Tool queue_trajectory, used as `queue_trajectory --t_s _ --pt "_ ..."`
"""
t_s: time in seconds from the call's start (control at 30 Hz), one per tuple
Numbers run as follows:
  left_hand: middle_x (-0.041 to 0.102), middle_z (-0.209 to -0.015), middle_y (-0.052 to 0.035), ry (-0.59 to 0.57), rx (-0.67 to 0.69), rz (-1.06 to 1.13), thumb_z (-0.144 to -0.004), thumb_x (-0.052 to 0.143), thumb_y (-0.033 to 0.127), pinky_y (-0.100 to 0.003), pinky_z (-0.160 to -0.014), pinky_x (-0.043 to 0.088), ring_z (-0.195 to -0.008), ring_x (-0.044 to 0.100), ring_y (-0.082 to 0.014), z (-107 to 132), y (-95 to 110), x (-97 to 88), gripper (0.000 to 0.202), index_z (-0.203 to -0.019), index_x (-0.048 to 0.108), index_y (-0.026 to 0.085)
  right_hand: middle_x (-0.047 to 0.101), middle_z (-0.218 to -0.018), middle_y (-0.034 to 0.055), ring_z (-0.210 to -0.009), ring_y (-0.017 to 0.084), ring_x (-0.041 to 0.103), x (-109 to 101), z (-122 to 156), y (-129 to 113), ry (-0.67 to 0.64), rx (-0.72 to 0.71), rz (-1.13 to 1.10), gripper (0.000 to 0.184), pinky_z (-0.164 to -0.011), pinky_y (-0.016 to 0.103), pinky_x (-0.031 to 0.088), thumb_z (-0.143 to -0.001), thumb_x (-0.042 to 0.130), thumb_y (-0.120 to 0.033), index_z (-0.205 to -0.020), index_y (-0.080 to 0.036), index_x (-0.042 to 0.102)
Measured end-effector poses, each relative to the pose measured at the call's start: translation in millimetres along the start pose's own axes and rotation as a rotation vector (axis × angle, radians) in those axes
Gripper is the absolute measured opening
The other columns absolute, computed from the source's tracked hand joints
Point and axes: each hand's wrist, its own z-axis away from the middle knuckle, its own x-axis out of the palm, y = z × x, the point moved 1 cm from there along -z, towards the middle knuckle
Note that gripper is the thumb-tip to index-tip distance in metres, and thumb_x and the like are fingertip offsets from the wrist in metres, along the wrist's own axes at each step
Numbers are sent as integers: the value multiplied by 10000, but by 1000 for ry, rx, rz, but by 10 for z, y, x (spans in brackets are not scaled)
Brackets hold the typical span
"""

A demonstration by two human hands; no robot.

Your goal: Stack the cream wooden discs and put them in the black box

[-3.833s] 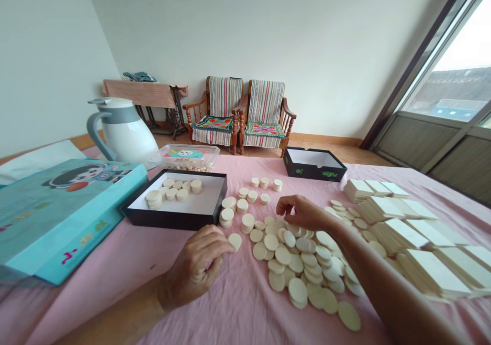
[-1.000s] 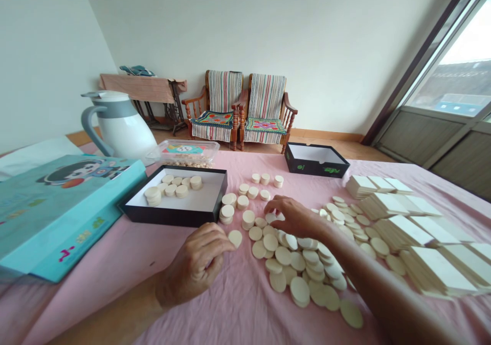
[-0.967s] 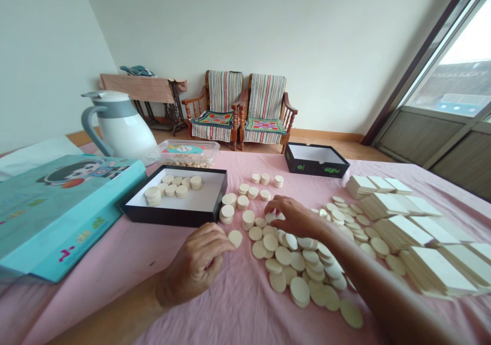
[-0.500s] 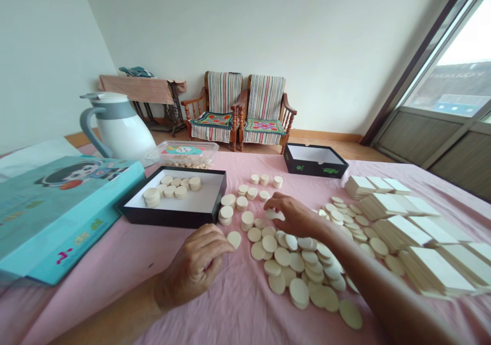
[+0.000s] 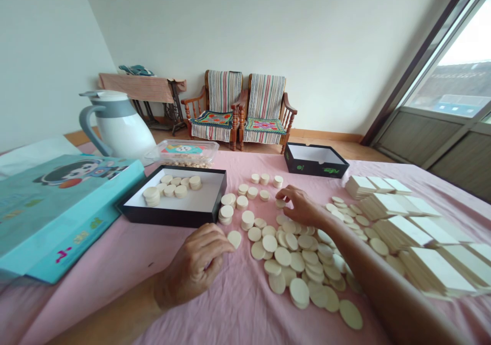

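Observation:
My left hand [image 5: 197,265] rests low on the cloth with its fingers curled. One pale wooden disc [image 5: 234,239] shows at its fingertips, pinched at the edge. Further forward, my right hand [image 5: 301,207] has its thumb and fingertips closed on another wooden disc [image 5: 281,203]. Beneath and in front of the right forearm spreads a loose heap of wooden discs [image 5: 297,260]. Small stacks of discs [image 5: 247,218] stand between the heap and a black box [image 5: 172,219]. More stacked discs [image 5: 180,191] sit inside that box.
Stacks of rectangular wooden pieces [image 5: 418,232] stand at right. A second black box [image 5: 316,168] lies at the back. Left are a turquoise box [image 5: 72,217], a white-and-grey jug [image 5: 118,125] and a clear plastic container [image 5: 187,153]. Pink cloth [image 5: 230,304] covers the table.
My right hand has shifted slightly to the right, and a disc now shows at its fingertips. My left hand and its disc stay in place.

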Motion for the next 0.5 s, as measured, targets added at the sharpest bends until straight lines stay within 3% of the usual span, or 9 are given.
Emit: queue_trajectory --t_s 0.13,0.27,0.4,0.5 --pt "647 -742 -48 3 7 -5 -805 458 -1 -291 -694 472 -752 568 -156 -8 8 -1 245 -875 634 155 581 -904 81 -758 154 574 -10 -3 -28 -8 19 0 331 -734 283 450 -653 561 -67 -974 -122 619" --pt "644 -751 -47 1 4 4 -796 473 -6 -293 -699 466 -761 563 -157 16 -11 10 237 -878 630 151 609 -940 77 -785 149 581 -75 -8 -218 36 -24 -75 353 -739 280 457 -681 561 -79 -1019 -152 631" --pt "641 -762 -49 -12 -3 13 -790 474 -16 -304 -711 461 -776 556 -164 41 -33 21 247 -890 627 150 663 -926 44 -806 139 600 -88 6 -524 -149 -122 -232 284 -704 248 461 -723 544 -99 -973 -179 654" --pt "637 -764 -52 -10 -1 20 -788 475 -20 -306 -706 458 -777 550 -167 46 -38 23 244 -889 621 148 675 -919 51 -795 142 608 -44 20 -677 -202 -85 -278 263 -690 247 463 -764 548 -182 -1004 -167 655"
